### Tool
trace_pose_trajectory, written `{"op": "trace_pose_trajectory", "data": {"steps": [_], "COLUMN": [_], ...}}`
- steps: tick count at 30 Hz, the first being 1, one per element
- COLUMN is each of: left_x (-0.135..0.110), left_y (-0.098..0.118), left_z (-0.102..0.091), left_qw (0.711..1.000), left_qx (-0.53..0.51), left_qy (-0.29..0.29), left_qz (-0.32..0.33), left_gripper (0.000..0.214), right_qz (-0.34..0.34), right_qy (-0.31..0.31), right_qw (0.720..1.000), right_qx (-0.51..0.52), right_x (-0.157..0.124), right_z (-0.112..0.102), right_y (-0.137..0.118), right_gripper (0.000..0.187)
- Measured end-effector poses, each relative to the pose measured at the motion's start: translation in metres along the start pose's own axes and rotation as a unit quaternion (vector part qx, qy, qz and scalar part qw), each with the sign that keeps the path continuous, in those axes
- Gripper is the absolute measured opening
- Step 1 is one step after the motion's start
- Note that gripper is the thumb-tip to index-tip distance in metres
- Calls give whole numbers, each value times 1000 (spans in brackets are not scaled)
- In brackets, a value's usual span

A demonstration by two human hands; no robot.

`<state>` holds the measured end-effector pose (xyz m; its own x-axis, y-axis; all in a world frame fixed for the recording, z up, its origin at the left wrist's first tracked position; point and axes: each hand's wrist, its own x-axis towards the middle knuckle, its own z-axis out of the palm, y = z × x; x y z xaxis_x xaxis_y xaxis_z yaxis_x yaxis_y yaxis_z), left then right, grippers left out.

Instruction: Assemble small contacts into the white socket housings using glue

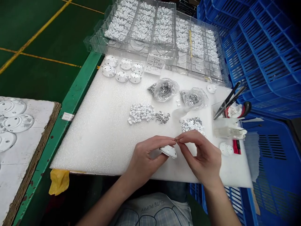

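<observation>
Fingers and thumb of my left hand (148,153) grip a white disc-shaped part (168,151), held tilted above the foam sheet (98,135). My right hand (202,153) is closed in a pinch just above that part, its fingertips meeting my left index fingertip. Between these tips is something tiny, too small to name. Beyond the hands lie a heap of small white pieces (141,113), a small heap of shiny metal bits (163,117) and a mixed heap of white and metal pieces (192,124), partly behind my right hand.
Several finished-looking white discs (121,76) stand at the back left. Two plastic bags of metal bits, one bag (166,89) nearer the middle, lie open. Clear compartment trays (141,47) line the back. A clear holder (218,125) with tools and blue crates (265,47) flank the right.
</observation>
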<state>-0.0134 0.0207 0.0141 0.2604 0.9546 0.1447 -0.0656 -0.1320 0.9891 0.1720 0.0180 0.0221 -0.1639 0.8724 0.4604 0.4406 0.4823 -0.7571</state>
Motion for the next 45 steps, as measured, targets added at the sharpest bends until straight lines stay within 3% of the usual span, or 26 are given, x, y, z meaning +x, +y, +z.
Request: {"op": "trace_pose_trajectory", "data": {"steps": [9,11,14,18,21,23,26,29,33,45], "left_x": [0,0,0,-1,-1,-1,-1,-1,-1,-1], "left_y": [2,2,1,-1,-2,-1,0,1,1,2], "left_z": [-1,-1,-2,-4,-4,-4,-4,-4,-3,-3], "left_qw": [1000,1000,1000,1000,1000,1000,999,999,999,999], "left_qx": [17,15,5,4,12,15,18,20,19,24], "left_qy": [16,15,10,9,5,1,0,0,-5,-7], "left_qz": [9,9,9,16,21,24,27,26,31,46], "left_gripper": [32,30,32,38,40,39,35,33,33,38], "right_qz": [-34,-27,-2,44,99,124,119,105,104,84], "right_qy": [4,33,166,377,430,395,226,81,49,16], "right_qw": [999,999,986,921,891,906,965,991,993,996], "right_qx": [-13,-9,-18,-84,-106,-95,-57,-22,-13,9], "right_x": [3,2,-1,-6,-11,-14,-17,-12,-4,-2], "right_z": [2,-2,-18,-55,-71,-67,-41,-12,5,9], "right_y": [-3,-4,-1,8,11,8,1,-3,-3,-1], "right_gripper": [32,34,30,14,12,11,3,9,11,12]}}
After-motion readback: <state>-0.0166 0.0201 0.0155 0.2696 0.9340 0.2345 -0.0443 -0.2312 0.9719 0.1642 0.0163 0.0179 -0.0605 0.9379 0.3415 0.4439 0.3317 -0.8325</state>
